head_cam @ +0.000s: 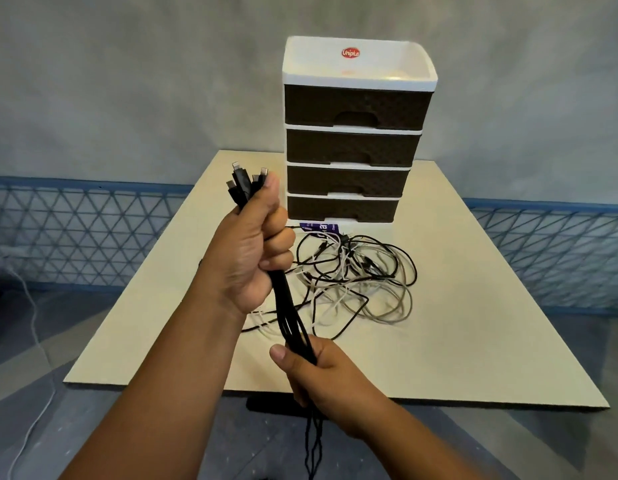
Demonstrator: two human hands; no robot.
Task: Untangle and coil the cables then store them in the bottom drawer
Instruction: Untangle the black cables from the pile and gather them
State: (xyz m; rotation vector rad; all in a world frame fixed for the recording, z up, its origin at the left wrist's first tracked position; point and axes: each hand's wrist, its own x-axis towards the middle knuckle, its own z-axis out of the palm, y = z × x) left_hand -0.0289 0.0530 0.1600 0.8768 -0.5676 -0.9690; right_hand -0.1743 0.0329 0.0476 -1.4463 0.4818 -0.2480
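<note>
My left hand [252, 251] is raised above the table, fisted around a bundle of black cables [289, 308] whose plugs stick out above the fist. My right hand [319, 370] grips the same bundle lower down, near the table's front edge; the cable ends hang below it. A tangled pile of black, white and grey cables [361, 282] lies on the table in front of the drawer unit. The white drawer unit [356, 133] has several dark brown drawers, all shut; the bottom drawer [342, 208] is the lowest.
A purple label or card [319, 227] lies at the foot of the drawer unit. The cream table [473, 306] stands by a grey wall with blue mesh fencing [75, 230] on both sides. A white cord [33, 327] runs across the floor at left.
</note>
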